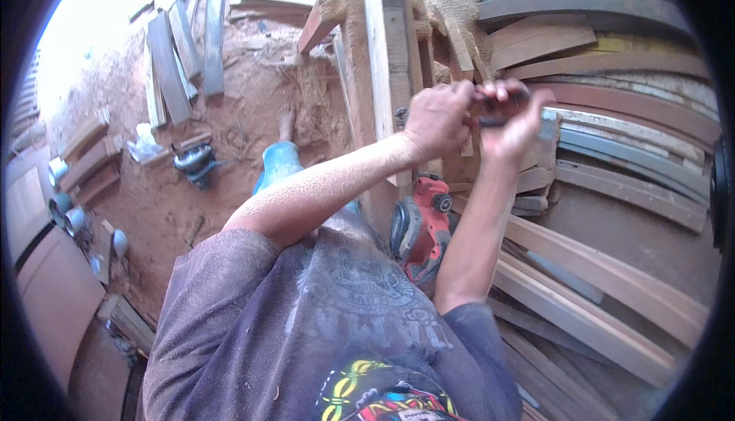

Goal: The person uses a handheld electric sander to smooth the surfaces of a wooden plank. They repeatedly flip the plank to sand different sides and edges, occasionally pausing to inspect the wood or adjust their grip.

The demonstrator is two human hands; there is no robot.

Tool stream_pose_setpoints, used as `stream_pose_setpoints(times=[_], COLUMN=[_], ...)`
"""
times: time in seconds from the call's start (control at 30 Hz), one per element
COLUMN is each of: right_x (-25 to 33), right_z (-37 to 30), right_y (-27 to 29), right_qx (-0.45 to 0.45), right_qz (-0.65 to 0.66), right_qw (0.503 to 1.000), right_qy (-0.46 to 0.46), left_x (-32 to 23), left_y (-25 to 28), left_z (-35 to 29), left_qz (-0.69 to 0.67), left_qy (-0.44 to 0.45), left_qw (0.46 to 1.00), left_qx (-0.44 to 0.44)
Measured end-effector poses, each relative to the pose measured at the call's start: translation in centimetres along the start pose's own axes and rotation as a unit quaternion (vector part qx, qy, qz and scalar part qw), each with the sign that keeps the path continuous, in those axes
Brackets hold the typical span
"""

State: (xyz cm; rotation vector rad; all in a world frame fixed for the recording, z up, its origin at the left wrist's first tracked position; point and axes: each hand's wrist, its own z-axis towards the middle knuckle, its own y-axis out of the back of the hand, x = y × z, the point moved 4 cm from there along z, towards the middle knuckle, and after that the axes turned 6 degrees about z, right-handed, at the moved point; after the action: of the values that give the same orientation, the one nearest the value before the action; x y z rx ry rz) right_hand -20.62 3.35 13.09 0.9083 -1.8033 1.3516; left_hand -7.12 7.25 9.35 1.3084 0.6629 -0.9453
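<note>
My left hand (pixel 444 119), wrist bent and fingers curled, grips a small dark red-and-black object (pixel 494 107) above the timber. From the other side, my right hand (pixel 511 134) has its fingers over the same object, its thumb sticking out; this hand is smeared by motion. The object's exact kind is too blurred and covered to tell. Below my hands, between my forearms, a red-and-black power planer (pixel 430 226) with a round knob rests against the upright-looking wooden beam (pixel 389 53). Fine sawdust coats my left forearm.
Stacked planks (pixel 612 122) fill the right side, with long pale boards (pixel 589 298) lower down. More boards (pixel 168 61) lie on the reddish dirt at far left. A blue-grey power tool (pixel 195 162) sits on the ground there, near a plastic bag (pixel 144 144).
</note>
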Motion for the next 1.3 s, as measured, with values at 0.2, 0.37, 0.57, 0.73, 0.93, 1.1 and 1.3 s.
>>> stream_pose_setpoints(times=[0.2, 0.37, 0.57, 0.73, 0.93, 1.1, 1.3], right_x=[2.0, 2.5, 2.2, 1.7, 2.3, 0.0, -0.3], right_z=[-9.7, -10.5, -10.4, -9.1, -7.9, -4.7, -0.5], right_y=[4.5, 3.8, 0.9, 0.3, -1.6, -2.4, -7.2], right_qx=[-0.07, -0.034, 0.029, 0.05, 0.059, -0.001, -0.024], right_qz=[-0.019, -0.037, -0.001, -0.012, -0.134, 0.026, -0.087], right_qw=[0.996, 0.995, 0.995, 0.996, 0.988, 0.995, 0.996], right_qy=[0.049, 0.081, 0.097, 0.073, 0.056, 0.101, 0.025], left_x=[-3.0, -3.4, -3.2, -2.2, -1.8, -0.3, 1.1], left_y=[-1.6, -0.7, 1.3, 1.3, 1.5, 0.6, 1.9], left_z=[-3.6, -4.1, -3.3, -2.9, -2.4, -1.2, 0.5], left_qz=[0.049, 0.034, 0.041, 0.032, 0.002, -0.073, -0.113], left_qy=[-0.127, -0.141, -0.143, -0.128, -0.092, -0.075, 0.032], left_qw=[0.99, 0.989, 0.989, 0.991, 0.995, 0.992, 0.99], left_qx=[0.021, 0.003, -0.01, -0.02, -0.048, -0.071, -0.079])
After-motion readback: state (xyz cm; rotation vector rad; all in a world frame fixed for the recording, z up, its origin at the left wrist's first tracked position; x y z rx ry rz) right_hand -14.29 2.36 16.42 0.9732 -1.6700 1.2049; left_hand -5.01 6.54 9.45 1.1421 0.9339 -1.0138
